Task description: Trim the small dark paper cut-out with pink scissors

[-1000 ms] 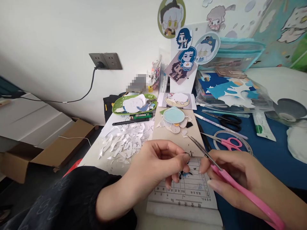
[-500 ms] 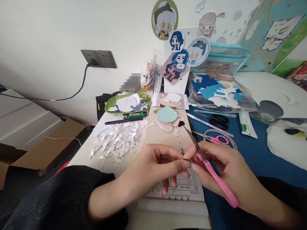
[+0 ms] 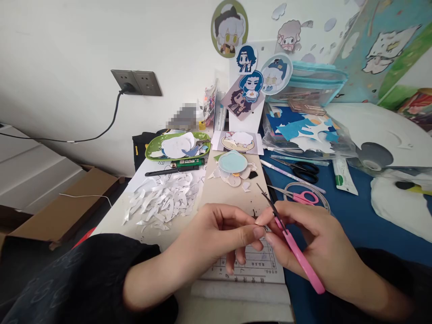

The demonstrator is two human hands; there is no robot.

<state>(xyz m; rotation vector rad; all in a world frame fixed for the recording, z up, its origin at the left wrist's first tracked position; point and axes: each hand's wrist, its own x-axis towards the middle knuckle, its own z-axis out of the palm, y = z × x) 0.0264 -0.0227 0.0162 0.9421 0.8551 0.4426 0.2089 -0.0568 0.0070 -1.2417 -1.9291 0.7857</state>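
My left hand (image 3: 222, 236) is closed in a pinch on a small dark-edged piece (image 3: 264, 228), probably paper, mostly hidden by the thumb and fingers. Close against it, my right hand (image 3: 312, 238) holds pink-handled scissors (image 3: 300, 256), their dark blades pointing up and away to the left. The right thumb and index fingertips also meet the small piece from the right side. Both hands hover over an open book (image 3: 243, 290) with printed pages. Just beyond the blade tips lie paper cutouts under a light-blue rounded piece (image 3: 232, 162).
White paper scraps (image 3: 165, 198) are heaped left of the hands, behind them a black pen (image 3: 172, 171) and a green tray (image 3: 151, 150) of cutouts. To the right are pink scissors (image 3: 305, 197), black scissors (image 3: 305, 171), a white tube (image 3: 344, 177) and a plastic bag of coloured paper (image 3: 307, 130).
The scissors in my right hand have turned slightly, their pink handle swinging left. Both hands keep their pinch on the small piece. The whole view has shifted a little.
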